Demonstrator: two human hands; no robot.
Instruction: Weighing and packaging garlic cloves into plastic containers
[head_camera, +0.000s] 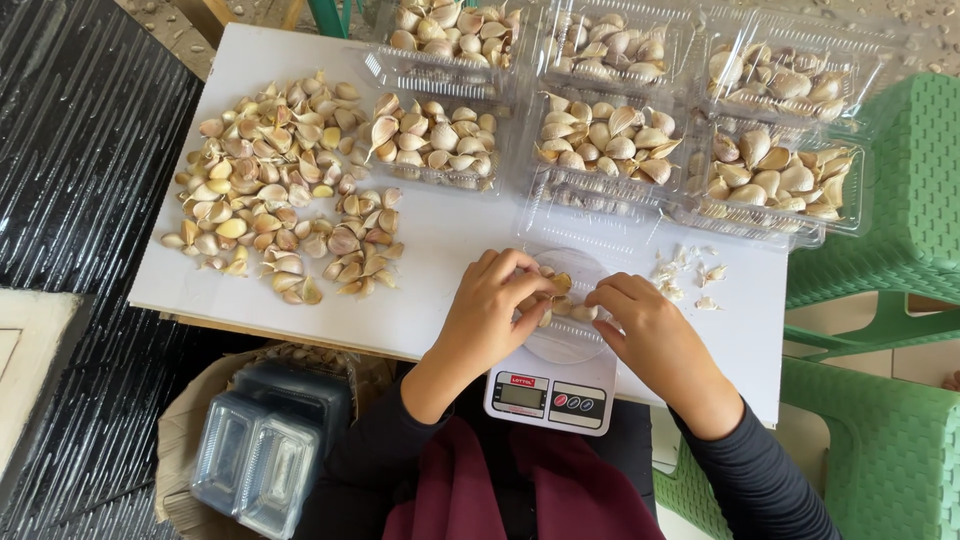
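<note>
While both hands met over the kitchen scale (549, 392), left hand (492, 310) fingers seemingly pinched garlic cloves (562, 296) on its platform; right hand (648, 328) fingers curled against them, loose cloves (275, 190) heaped across the white surface (450, 235).

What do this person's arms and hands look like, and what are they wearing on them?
Both hands are bare: the left hand and the right hand show no gloves, and no rings or watch can be seen. Each arm wears a long, close-fitting dark sleeve that ends at the wrist. A maroon cloth hangs between the arms.
</note>
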